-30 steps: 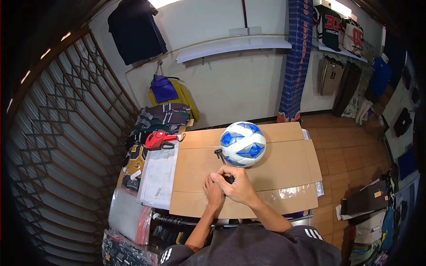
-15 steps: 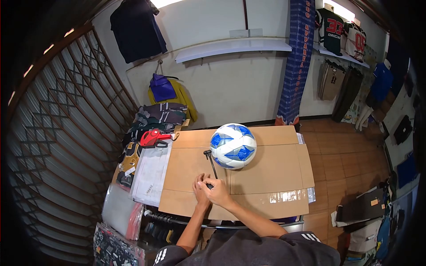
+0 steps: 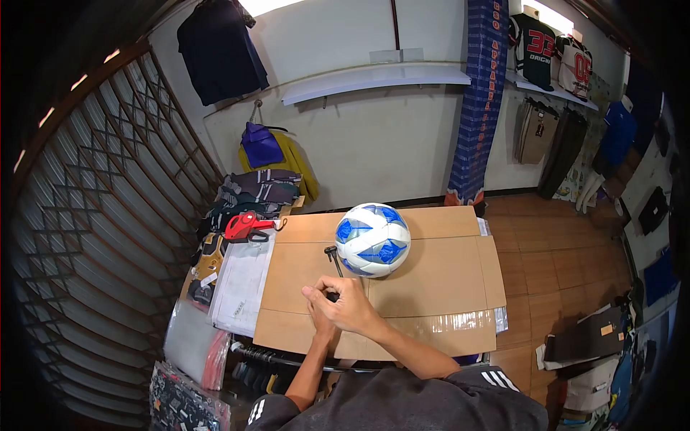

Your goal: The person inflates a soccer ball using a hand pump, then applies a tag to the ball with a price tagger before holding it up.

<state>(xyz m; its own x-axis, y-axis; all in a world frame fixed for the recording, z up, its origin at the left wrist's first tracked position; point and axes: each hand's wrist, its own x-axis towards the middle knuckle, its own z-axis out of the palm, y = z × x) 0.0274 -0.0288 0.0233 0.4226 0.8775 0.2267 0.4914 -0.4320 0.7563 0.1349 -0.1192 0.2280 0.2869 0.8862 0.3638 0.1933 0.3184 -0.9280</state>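
Observation:
A white and blue football point(image 3: 373, 240) with grey panels rests on the cardboard point(image 3: 431, 280) covering the table. Close to its left side is the head of a slim black T-headed rod point(image 3: 335, 260), which may be a pump. The rod runs down into my right hand point(image 3: 348, 305), closed around its near part. My left hand point(image 3: 321, 325) is directly below and against the right one. Its fingers look curled, but the right hand hides most of them and whatever they hold. A small dark piece shows between the two hands.
A red and black tool point(image 3: 248, 228) lies at the table's back left, near stacked folded clothes point(image 3: 259, 190). White plastic packs point(image 3: 241, 287) line the left edge. A metal folding gate point(image 3: 108, 215) stands left; a blue banner pillar point(image 3: 478, 100) stands behind.
My right hand has shifted up and left over my left hand, covering more of it and of the rod. Slight camera movement shifts the whole scene; the football stays on the cardboard.

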